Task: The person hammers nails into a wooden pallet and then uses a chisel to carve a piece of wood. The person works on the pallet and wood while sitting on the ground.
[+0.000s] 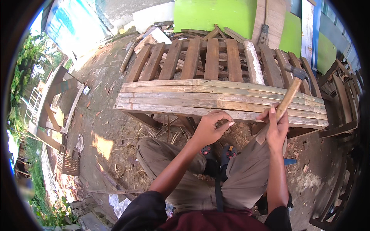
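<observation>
My right hand [276,133] is wrapped round the wooden handle of a hammer [289,98], whose dark metal head points up and away from me. Just in front of my knees stands a slatted wooden bench [212,59]. Pale split-bamboo strips [169,96] lie side by side along its near part, while brown slats run crosswise behind them. Close to the front strip, my left hand [213,125] has its fingers curled and the thumb and fingertips pinched together. Whatever may be between those fingertips is too small to make out.
Scrap wood [189,32] is piled behind the bench, near a bright green panel [216,15] and a leaning broom [264,34]. Another wooden frame [343,100] stands at right. A wooden structure [54,107] and a basket [68,163] are at left. Dry shavings [133,165] litter the ground.
</observation>
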`<state>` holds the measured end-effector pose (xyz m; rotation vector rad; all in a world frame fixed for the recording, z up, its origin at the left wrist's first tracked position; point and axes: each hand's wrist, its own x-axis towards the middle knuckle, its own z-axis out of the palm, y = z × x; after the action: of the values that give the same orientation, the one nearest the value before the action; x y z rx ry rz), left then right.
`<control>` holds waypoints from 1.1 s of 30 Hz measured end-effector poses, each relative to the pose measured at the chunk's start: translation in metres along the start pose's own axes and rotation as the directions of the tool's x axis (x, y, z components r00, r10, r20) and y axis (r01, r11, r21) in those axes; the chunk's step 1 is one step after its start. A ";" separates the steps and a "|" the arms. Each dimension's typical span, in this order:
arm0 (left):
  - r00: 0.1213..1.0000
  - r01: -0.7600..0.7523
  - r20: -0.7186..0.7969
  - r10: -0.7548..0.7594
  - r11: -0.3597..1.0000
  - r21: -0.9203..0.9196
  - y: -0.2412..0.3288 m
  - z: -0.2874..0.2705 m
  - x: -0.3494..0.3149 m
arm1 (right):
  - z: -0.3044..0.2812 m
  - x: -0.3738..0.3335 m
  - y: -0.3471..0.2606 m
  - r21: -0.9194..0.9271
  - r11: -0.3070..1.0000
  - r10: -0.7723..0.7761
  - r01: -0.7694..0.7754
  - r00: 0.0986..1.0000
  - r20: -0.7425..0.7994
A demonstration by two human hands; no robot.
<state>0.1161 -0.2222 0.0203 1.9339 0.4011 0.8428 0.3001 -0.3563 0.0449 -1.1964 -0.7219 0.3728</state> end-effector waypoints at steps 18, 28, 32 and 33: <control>0.943 0.297 -0.196 -0.268 0.945 0.137 -0.091 -0.055 0.119 | 0.018 0.072 0.078 -0.066 0.976 0.205 -0.207 0.978 -0.027; 0.956 0.273 -0.164 -0.243 0.942 0.194 -0.089 -0.057 0.120 | 0.018 0.075 0.083 0.052 0.980 0.197 -0.193 0.977 -0.079; 0.962 0.234 -0.191 -0.196 0.950 0.204 -0.086 -0.055 0.117 | 0.019 0.076 0.080 0.016 0.972 0.236 -0.235 0.970 -0.064; 0.964 0.220 -0.197 -0.181 0.955 0.198 -0.088 -0.056 0.119 | 0.021 0.078 0.082 -0.002 0.975 0.223 -0.224 0.972 -0.066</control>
<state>0.1669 -0.0729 0.0072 1.9819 0.8145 0.8670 0.3511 -0.2652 -0.0042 -1.2972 -0.5333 0.5151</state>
